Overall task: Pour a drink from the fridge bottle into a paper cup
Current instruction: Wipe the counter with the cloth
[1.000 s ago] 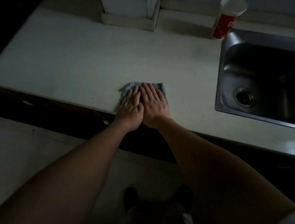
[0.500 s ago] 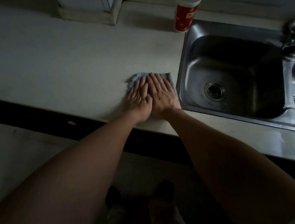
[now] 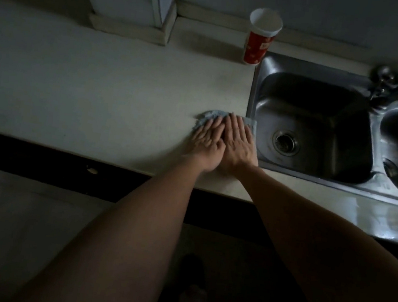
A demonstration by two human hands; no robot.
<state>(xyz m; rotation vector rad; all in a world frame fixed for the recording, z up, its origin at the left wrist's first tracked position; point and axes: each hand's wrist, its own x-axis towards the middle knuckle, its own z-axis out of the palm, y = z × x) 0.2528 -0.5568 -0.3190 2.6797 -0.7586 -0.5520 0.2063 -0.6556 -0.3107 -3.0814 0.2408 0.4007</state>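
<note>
Two flat hands wiping, pouring not begun.
Left hand (image 3: 206, 143) and right hand (image 3: 240, 146), fingers spread, press cloth (image 3: 208, 116) beside sink (image 3: 256, 87); paper cup (image 3: 257, 46) waits at table's (image 3: 88, 82) back edge.

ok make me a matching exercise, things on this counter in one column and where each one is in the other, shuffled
Things:
1. paper cup
2. cloth
3. drain
4. tap

Places:
A. bottom of the left sink basin
B. under both flat hands
C. behind the divider between the two basins
D. upright at the back of the counter, beside the sink's corner

Pairs: 1-D, 2-B, 3-A, 4-C
</note>
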